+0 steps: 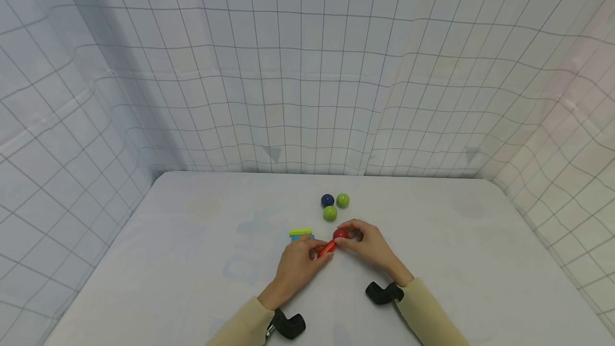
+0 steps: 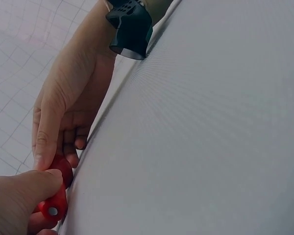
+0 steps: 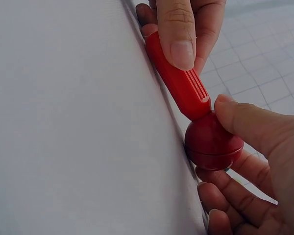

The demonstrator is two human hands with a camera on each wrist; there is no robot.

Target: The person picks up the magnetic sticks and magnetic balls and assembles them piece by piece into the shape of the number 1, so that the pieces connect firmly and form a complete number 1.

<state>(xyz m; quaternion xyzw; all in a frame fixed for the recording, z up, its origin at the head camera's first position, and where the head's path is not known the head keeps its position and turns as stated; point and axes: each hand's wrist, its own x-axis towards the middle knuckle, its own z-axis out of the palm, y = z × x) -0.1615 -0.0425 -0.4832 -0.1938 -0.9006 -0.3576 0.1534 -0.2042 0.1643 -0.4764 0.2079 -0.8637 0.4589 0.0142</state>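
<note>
Over the pale, smooth counter (image 1: 154,292), the left hand (image 1: 295,266) and right hand (image 1: 373,245) are facing each other, fingers nearly closed: the left is pinching a ridged, plastic-looking red stick (image 3: 172,81), its long axis slanting away rightward, far end touching a glossy dark-red ball (image 3: 210,139) that the right is gripping.
</note>
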